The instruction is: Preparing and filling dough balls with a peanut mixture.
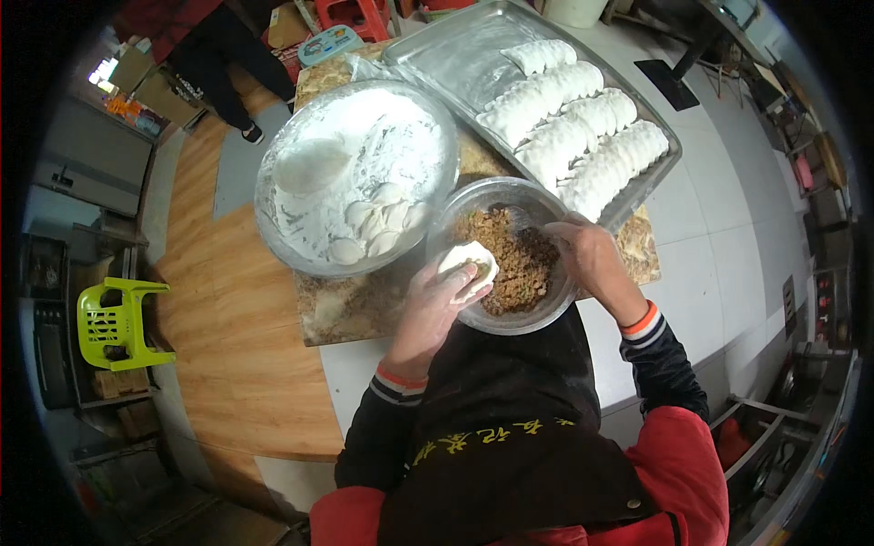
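Observation:
My left hand (444, 300) holds a round dough wrapper (470, 263) with some filling on it, the thumb pressed on the filling. Beside it, my right hand (588, 252) is over the right rim of a metal bowl (522, 324) of brown minced filling (512, 269); its fingers are closed around something thin, perhaps a utensil, that is hard to make out. A larger metal basin (263, 205) at the upper left contains white flour (382, 130), flattened dough pieces (382, 222) and a pale rounded mass (311, 166). Rows of white dumplings (580, 136) lie on a metal tray (450, 54).
Under the bowls is a marble-patterned tabletop (341, 317). Beyond it stand a red plastic stool (355, 17) and a blue patterned lid (330, 45). A person (222, 61) in dark trousers stands at the upper left. A green plastic chair (123, 324) is at the left.

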A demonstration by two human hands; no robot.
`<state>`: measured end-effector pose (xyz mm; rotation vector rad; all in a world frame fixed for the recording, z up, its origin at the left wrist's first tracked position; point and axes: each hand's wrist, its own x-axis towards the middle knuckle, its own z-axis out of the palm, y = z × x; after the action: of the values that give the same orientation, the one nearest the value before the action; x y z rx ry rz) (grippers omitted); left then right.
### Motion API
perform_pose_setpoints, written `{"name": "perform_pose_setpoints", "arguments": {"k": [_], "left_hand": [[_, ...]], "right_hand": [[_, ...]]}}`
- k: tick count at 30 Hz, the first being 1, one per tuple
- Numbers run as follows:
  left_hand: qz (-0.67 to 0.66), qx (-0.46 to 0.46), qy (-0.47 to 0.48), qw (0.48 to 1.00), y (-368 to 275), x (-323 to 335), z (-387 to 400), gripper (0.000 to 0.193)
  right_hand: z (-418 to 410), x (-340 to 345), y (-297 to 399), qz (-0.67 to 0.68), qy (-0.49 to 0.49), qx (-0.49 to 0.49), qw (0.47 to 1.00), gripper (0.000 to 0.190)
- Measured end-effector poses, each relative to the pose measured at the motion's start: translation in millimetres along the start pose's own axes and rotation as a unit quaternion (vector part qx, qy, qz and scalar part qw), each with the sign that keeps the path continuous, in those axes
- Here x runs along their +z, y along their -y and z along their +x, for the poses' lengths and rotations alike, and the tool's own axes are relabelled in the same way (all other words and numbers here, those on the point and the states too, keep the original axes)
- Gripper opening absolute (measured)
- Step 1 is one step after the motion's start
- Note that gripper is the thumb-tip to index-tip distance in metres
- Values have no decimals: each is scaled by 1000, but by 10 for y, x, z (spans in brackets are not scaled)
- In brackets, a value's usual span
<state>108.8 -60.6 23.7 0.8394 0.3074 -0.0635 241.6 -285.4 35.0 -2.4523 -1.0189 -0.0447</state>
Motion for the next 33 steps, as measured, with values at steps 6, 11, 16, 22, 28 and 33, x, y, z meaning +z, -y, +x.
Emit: {"name": "perform_pose_setpoints", "arguments": {"k": [6, 11, 16, 22, 28, 33], "left_hand": [[-137, -6, 89, 987, 68, -16, 148, 37], [-163, -17, 86, 983, 57, -18, 139, 37], [-101, -2, 90, 991, -12, 19, 59, 37], [-31, -40, 65, 997, -147, 163, -75, 39], [19, -59, 89, 994, -226, 207, -95, 39], [19, -65, 108, 992, -207, 150, -79, 37]], "right_hand": [[-91, -289, 385, 83, -33, -37, 995, 30], [-172, -244, 445, 53, -79, -53, 994, 35], [-174, -192, 241, -47, 55, -11, 997, 33], [-115, -67, 339, 49, 77, -58, 994, 32], [107, -92, 415, 312, 81, -115, 940, 34], [110, -123, 406, 325, 80, -111, 936, 27]]}}
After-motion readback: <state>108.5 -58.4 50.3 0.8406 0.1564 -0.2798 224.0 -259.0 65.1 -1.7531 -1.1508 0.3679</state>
